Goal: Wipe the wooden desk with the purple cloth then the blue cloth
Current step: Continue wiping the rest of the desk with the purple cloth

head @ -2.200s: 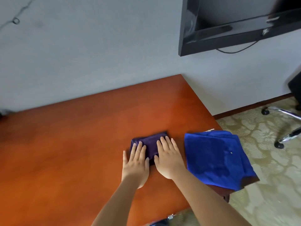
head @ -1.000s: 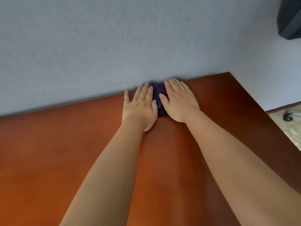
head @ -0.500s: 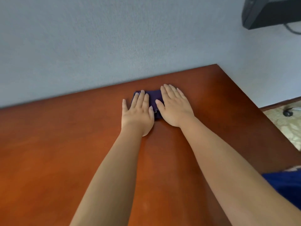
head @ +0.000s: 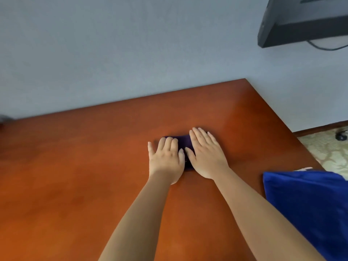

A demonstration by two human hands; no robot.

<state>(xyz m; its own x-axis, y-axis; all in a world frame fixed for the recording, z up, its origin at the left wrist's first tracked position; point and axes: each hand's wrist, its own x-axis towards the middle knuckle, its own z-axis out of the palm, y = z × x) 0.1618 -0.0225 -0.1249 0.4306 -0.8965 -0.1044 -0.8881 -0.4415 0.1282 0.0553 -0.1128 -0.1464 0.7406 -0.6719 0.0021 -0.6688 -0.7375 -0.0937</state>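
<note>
A folded purple cloth (head: 183, 143) lies on the reddish wooden desk (head: 75, 176), a little back from the desk's middle. My left hand (head: 166, 160) and my right hand (head: 206, 154) press flat on it side by side, fingers stretched forward, covering most of it. Only a dark strip of the cloth shows between and ahead of the fingers. A blue cloth (head: 308, 204) lies at the desk's right edge, near my right forearm, untouched.
A grey wall (head: 131, 53) runs along the desk's far edge. A black wall-mounted screen (head: 305, 21) with a hanging cable sits at the upper right. Patterned carpet (head: 329, 153) and a chair caster (head: 340, 136) lie beyond the desk's right edge.
Both hands slid the purple cloth out to the wall edge, then drew it back toward me to the desk's middle. The blue cloth has come back into view at the right.
</note>
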